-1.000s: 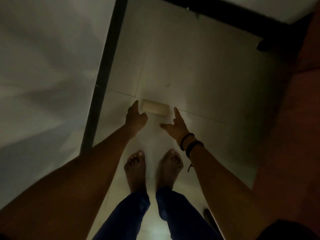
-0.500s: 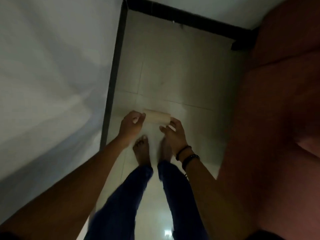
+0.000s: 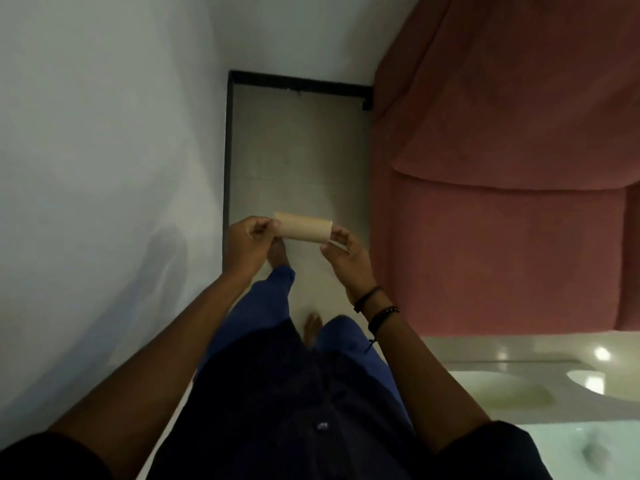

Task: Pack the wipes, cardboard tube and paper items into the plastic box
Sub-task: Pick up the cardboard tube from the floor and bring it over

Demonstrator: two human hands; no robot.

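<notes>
A pale brown cardboard tube (image 3: 304, 227) is held level in front of me, well above the tiled floor. My left hand (image 3: 250, 241) pinches its left end with thumb and fingers. My right hand (image 3: 343, 249), with dark bracelets on the wrist, grips its right end. The wipes, paper items and plastic box are not in view.
A white wall (image 3: 104, 168) runs along the left with a dark skirting (image 3: 227, 161). A pink upholstered sofa (image 3: 502, 202) stands at the right. The narrow tiled floor (image 3: 298, 150) lies between them. A glossy white table edge (image 3: 519, 382) shows at the lower right. My bare feet stand below.
Both hands closed on the tube, which lay on the floor, and lifted it. My head rose, so the floor looks farther away and the sofa and table came into view.
</notes>
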